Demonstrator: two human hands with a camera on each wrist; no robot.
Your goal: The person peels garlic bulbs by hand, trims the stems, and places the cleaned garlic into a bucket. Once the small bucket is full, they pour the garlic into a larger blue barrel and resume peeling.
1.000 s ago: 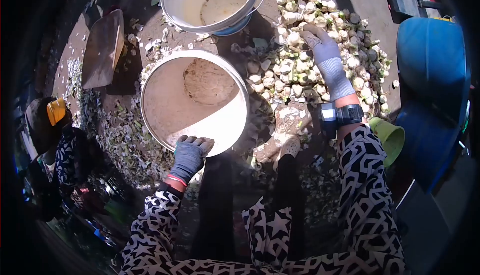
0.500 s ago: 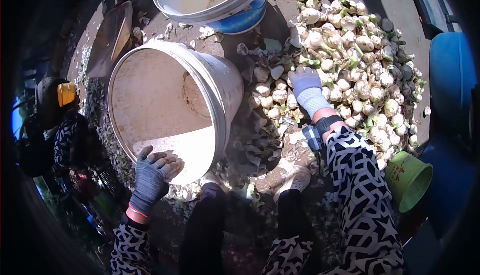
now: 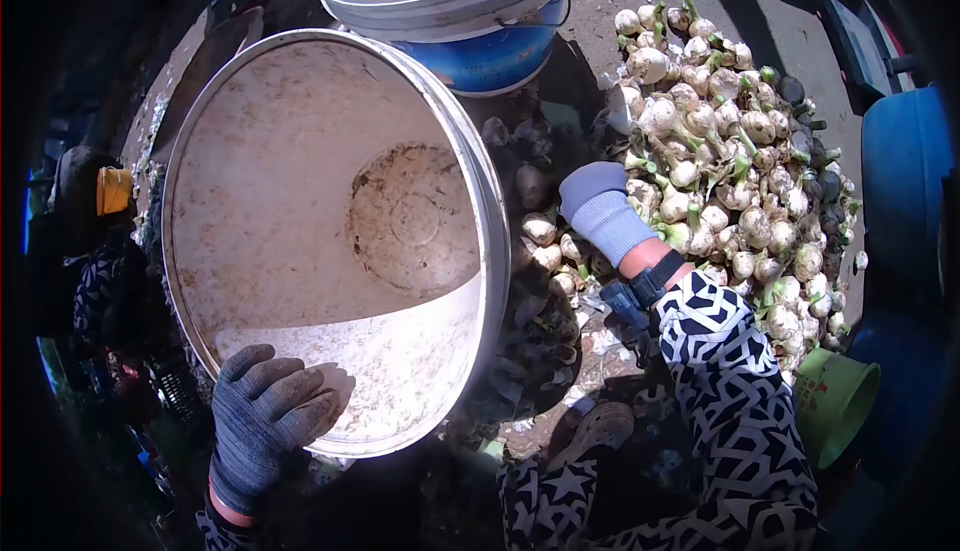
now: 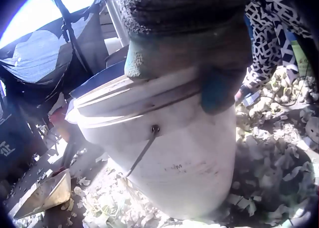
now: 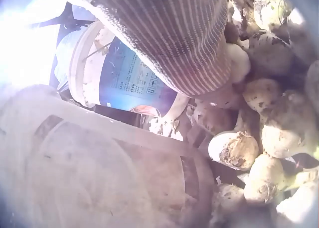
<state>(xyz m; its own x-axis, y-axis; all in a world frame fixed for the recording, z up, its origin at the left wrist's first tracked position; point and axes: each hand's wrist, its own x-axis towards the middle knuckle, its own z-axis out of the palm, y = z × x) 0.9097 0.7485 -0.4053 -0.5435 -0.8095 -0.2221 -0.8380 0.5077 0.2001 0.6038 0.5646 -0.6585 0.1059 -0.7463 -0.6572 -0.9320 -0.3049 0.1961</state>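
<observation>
A large white bucket [image 3: 280,191] leans with its mouth turned towards me, nothing inside but brown stains and a patch of sunlight. My left hand [image 3: 262,416], in a dark grey glove, grips its near rim, fingers over the inside. From the left wrist view, a glove tip [image 4: 215,93] presses the bucket's outer wall below the rim. My right hand [image 3: 602,209], in a pale grey glove, reaches down at the left edge of a pile of white bulbs [image 3: 740,181] with green stem stubs. Its fingers are hidden under the back of the hand; cannot tell whether they hold a bulb.
A second white bucket with a blue band [image 3: 480,59] stands behind the first. Right of me are a green pail [image 3: 840,406] and a blue barrel [image 3: 905,181]. Peelings [image 4: 279,178] litter the ground. A person in a patterned sleeve [image 3: 100,286] is at the far left.
The white bucket has tilted further towards me and come closer, with my left hand on its rim. My right hand has drawn back from the pile's far part to its left edge.
</observation>
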